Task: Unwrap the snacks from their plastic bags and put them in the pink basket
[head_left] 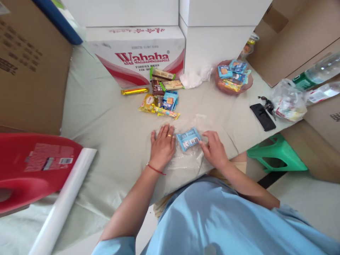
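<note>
My left hand [162, 145] lies flat with fingers stretched out on a clear plastic bag [186, 161] spread on the covered table. A small blue snack packet [188, 139] rests on the bag between my hands. My right hand [214, 148] sits at the packet's right edge, its fingers curled and touching the packet and the plastic. A pile of wrapped snacks [162, 101] lies just beyond, in front of the Wahaha carton [138, 56].
A reddish bowl [221, 86] of snack packets stands at the back right. A black phone [262, 117], keys and a plastic bag lie to the right. A red container [29, 170] and a plastic roll [63, 202] sit left. A green stool [276, 156] stands right of the table.
</note>
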Demonstrator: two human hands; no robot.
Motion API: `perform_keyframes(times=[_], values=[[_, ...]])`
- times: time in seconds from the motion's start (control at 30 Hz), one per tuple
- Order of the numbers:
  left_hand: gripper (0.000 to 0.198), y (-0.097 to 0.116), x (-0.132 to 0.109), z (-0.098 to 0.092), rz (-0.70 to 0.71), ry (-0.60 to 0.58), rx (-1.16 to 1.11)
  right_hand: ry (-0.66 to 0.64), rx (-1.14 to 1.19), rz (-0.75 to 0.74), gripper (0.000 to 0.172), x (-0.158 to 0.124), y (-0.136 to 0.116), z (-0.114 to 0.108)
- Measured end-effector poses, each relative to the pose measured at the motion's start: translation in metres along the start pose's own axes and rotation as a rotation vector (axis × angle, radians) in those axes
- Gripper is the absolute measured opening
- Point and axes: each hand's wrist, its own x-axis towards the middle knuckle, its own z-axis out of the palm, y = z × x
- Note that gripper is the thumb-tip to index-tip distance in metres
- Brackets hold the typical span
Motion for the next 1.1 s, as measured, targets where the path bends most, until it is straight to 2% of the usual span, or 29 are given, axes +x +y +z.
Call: perform_keyframes(times=[0.07,0.17,0.23,0.3,0.4,0.57,0.7,0.8,0.87,0.97,1.03,1.1], values=[[0.055,0.000,0.000,0.001,0.005,-0.005,0.022,-0.040,-0.180,-0.197,0.035,0.008,-0.002,-0.015],[0.055,0.000,0.000,0.001,0.012,-0.010,0.058,-0.376,-0.337,-0.392,0.052,0.034,-0.013,-0.026],[0.055,0.001,0.000,0.001,0.013,-0.013,0.080,-0.549,-0.468,-0.417,0.069,0.050,-0.022,-0.023],[0.055,0.001,-0.001,0.001,0.011,-0.010,0.097,-0.613,-0.578,-0.385,0.070,0.060,-0.030,-0.017],[0.055,0.002,-0.003,0.001,0.009,-0.001,0.107,-0.579,-0.627,-0.320,0.059,0.058,-0.035,-0.016],[0.055,-0.001,-0.003,0.003,0.010,0.026,0.070,-0.406,-0.505,-0.276,0.060,0.044,-0.037,-0.024],[0.053,-0.007,-0.001,0.009,0.002,0.088,-0.007,-0.472,-0.530,-0.245,0.062,0.040,-0.038,-0.001],[0.050,-0.013,-0.001,0.010,0.003,0.195,-0.093,-0.485,-0.497,-0.238,0.068,0.039,-0.028,0.012],[0.044,-0.017,-0.004,0.006,0.025,0.299,-0.129,-0.425,-0.397,-0.301,0.069,0.034,-0.015,0.007],[0.033,-0.021,-0.012,-0.007,0.109,0.403,-0.108,-0.338,-0.221,-0.465,0.053,0.014,0.006,-0.015],[0.031,-0.026,-0.021,-0.015,0.209,0.349,-0.080,-0.345,-0.149,-0.568,0.044,-0.006,0.020,-0.029],[0.032,-0.035,-0.032,-0.020,0.318,0.205,-0.070,-0.385,-0.135,-0.632,0.046,-0.027,0.035,-0.035]])
